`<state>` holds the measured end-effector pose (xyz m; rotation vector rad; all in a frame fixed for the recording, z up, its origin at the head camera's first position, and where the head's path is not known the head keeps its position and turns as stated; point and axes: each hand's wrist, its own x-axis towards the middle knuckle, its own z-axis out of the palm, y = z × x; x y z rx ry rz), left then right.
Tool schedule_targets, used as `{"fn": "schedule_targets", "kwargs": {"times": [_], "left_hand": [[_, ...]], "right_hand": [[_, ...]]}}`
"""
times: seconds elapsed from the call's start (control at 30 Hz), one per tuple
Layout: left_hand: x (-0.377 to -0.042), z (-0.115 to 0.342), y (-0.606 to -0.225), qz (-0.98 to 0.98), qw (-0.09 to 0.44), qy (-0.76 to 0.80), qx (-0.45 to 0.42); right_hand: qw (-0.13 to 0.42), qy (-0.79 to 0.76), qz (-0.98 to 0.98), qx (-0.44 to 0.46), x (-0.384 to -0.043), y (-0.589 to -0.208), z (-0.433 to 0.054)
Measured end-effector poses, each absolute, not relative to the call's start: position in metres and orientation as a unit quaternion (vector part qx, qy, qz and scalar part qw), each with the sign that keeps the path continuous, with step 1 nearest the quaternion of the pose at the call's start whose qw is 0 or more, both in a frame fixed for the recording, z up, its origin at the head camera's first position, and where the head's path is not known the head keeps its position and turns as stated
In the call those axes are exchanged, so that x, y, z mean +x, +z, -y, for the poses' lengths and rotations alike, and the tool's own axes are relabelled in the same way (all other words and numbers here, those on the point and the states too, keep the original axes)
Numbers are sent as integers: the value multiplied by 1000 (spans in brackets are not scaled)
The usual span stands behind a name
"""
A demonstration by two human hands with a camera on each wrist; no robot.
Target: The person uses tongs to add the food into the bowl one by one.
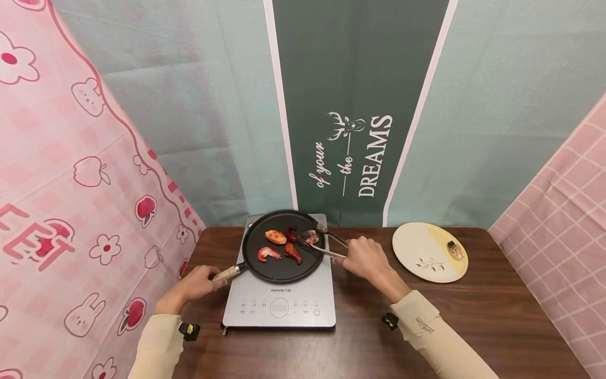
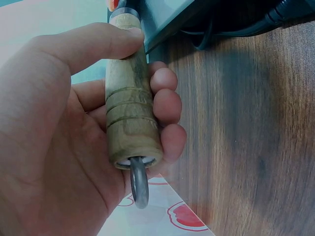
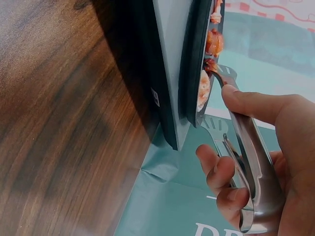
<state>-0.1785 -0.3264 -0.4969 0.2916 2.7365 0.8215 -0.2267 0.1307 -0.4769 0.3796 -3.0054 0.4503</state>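
My left hand grips the wooden handle of a round black frying pan, fingers and thumb wrapped round it. In my right hand is a pair of metal tongs. Their two ends are spread apart at the pan's right side, over and beside a mottled grey-pink food piece. Left of that lie a dark red curled piece, a drumstick, a red shrimp and an orange-yellow piece.
Under the pan is a silver induction cooker with a touch panel. A cream and yellow oval plate stands on the right of the wooden table, with a small food piece on it. Printed cloths hang behind and at both sides.
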Motion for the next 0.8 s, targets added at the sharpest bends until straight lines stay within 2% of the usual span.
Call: {"fn": "schedule_targets", "kwargs": {"times": [0.37,0.8], "left_hand": [[-178,326,-497,-945,134,282,97],[-177,325,-496,-945,127,284,97]], "right_hand": [[39,135,982,123,-225,-472,-136],[75,127,980,135,-222,-469,-153]]}}
